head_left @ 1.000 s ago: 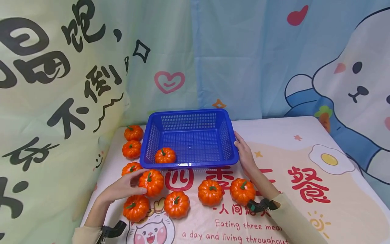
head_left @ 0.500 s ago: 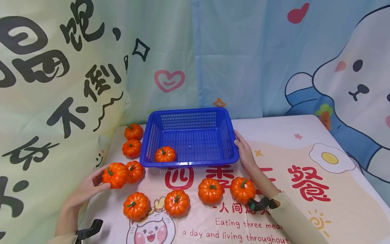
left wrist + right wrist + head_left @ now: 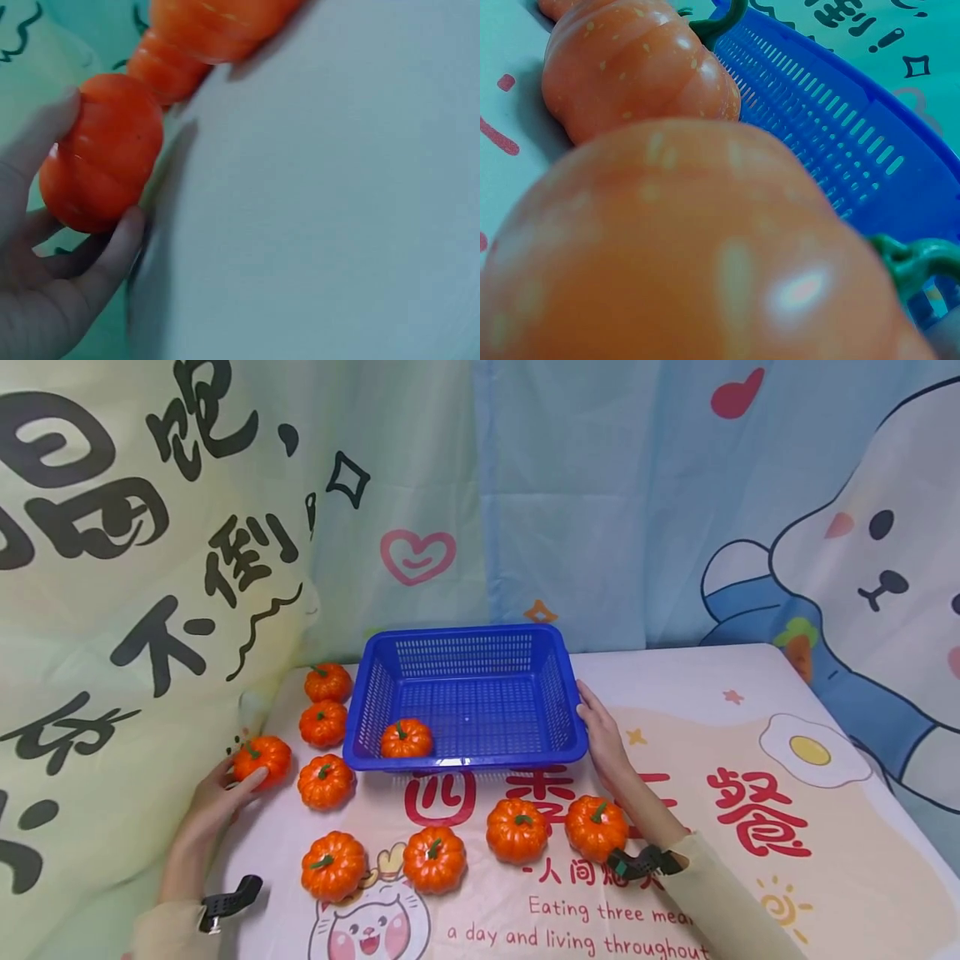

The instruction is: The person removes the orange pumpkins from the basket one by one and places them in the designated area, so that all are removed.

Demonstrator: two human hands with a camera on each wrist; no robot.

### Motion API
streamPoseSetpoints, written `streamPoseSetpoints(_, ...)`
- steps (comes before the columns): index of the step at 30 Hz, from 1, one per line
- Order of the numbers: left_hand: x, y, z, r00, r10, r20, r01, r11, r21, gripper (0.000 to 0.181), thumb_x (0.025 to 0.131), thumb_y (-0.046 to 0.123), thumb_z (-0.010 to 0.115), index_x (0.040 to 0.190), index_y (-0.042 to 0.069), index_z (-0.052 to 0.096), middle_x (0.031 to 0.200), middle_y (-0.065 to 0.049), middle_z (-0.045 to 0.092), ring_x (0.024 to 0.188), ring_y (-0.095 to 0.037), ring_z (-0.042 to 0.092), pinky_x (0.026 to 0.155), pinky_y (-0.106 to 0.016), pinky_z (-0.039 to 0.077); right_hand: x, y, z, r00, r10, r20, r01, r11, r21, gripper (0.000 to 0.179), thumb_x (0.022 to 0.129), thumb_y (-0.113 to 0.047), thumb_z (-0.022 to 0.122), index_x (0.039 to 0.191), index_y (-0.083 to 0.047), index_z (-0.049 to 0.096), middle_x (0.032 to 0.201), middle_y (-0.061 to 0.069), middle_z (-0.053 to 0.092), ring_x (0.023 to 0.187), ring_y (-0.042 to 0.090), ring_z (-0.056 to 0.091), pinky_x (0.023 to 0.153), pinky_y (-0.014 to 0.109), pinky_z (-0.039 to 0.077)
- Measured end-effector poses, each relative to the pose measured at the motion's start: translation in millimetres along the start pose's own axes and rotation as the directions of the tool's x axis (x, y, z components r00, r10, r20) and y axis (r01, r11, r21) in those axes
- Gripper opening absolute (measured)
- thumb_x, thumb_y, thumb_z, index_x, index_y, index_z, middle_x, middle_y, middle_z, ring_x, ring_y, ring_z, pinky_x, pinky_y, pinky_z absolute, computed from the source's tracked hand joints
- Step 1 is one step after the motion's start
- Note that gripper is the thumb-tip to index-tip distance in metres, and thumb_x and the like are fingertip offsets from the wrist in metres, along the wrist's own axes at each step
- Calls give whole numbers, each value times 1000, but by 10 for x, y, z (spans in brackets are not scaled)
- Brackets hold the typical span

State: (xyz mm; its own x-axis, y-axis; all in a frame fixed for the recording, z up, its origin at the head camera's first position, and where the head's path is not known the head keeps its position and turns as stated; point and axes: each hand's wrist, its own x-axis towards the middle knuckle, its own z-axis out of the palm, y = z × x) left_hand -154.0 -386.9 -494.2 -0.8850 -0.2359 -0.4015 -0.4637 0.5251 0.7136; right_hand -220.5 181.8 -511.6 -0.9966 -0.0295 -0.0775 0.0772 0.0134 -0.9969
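My left hand (image 3: 207,802) holds an orange toy pumpkin (image 3: 264,763) with a green stem at the table's left edge. In the left wrist view, thumb and fingers sit around that pumpkin (image 3: 105,161). A blue plastic basket (image 3: 468,766) stands at the back of the table, with one pumpkin (image 3: 407,739) in its front left corner. My right hand (image 3: 606,735) grips the basket's right side by the rim; its fingertips are partly hidden there. Close pumpkins (image 3: 682,255) fill much of the right wrist view and hide most of the right hand.
Left of the basket stand three pumpkins (image 3: 326,782) in a column. Several more (image 3: 435,860) form a row in front of it, one (image 3: 597,828) beside the right forearm. A printed cloth (image 3: 757,793) covers the table, and curtains (image 3: 562,527) hang behind and at left.
My left hand has carried its pumpkin from in front of the basket leftward, then slightly back, to the table's left edge. The right hand and basket have stayed in place.
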Motion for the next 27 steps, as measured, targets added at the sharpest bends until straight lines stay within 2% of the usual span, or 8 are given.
streamPoseSetpoints(5, 44, 12, 39, 999, 37, 4, -37, 998, 49, 102, 88, 65, 54, 157, 9, 5, 148, -28, 33, 113, -32, 47, 71, -19, 45, -54, -103, 24, 1000, 15, 22, -16, 1000, 26, 52, 107, -24, 29, 157, -19, 15, 164, 1, 15, 153, 20, 11, 125, 43, 11)
streamPoseSetpoints(12, 52, 34, 61, 993, 117, -12, -115, 984, 134, 93, 92, 57, 52, 155, 2, 11, 137, -30, 41, 82, -16, 58, 68, -21, 46, -132, -247, 49, 999, 31, 29, -32, 999, 36, 52, 106, -20, 28, 157, -16, 14, 164, 3, 15, 153, 21, 11, 125, 43, 11)
streamPoseSetpoints(15, 64, 29, 93, 985, 171, -1, -169, 970, 176, 89, 94, 54, 52, 155, 2, 12, 137, -31, 43, 80, -16, 58, 70, -22, 46, -136, -247, 45, 999, 32, 31, -33, 999, 37, 53, 106, -21, 28, 157, -16, 14, 164, 2, 15, 153, 21, 10, 125, 43, 11)
streamPoseSetpoints(19, 58, 31, 134, 975, 221, 5, -218, 958, 185, 86, 95, 52, 52, 154, 1, 14, 140, -31, 42, 90, -25, 60, 74, -24, 48, -138, -235, 42, 999, 26, 33, -28, 999, 38, 53, 106, -21, 28, 157, -16, 14, 164, 2, 15, 153, 20, 10, 125, 43, 11)
streamPoseSetpoints(21, 52, 33, 144, 973, 231, -6, -227, 958, 177, 86, 95, 52, 51, 154, 1, 14, 143, -32, 39, 100, -33, 58, 84, -33, 52, -143, -235, 43, 999, 27, 31, -28, 999, 35, 53, 106, -21, 28, 157, -17, 14, 164, 2, 15, 153, 20, 10, 125, 43, 11)
streamPoseSetpoints(23, 50, 38, 148, 971, 239, -17, -234, 960, 156, 87, 95, 52, 52, 155, 2, 13, 148, -32, 34, 115, -40, 52, 99, -45, 49, -143, -235, 44, 999, 30, 29, -31, 999, 33, 53, 106, -22, 28, 157, -17, 14, 164, 2, 15, 153, 20, 10, 125, 43, 11)
streamPoseSetpoints(25, 53, 39, 149, 967, 255, -30, -248, 959, 138, 87, 94, 52, 53, 155, 6, 11, 154, -31, 25, 132, -46, 38, 111, -59, 33, -140, -235, 46, 999, 32, 29, -33, 999, 35, 53, 106, -22, 28, 157, -17, 14, 164, 2, 15, 153, 20, 10, 125, 43, 11)
streamPoseSetpoints(27, 59, 45, 144, 963, 267, -34, -261, 958, 117, 87, 94, 51, 54, 156, 11, 8, 158, -29, 18, 141, -48, 24, 114, -67, 18, -135, -229, 45, 999, 35, 30, -36, 999, 30, 53, 106, -22, 28, 157, -17, 14, 164, 2, 14, 153, 21, 10, 125, 44, 11)
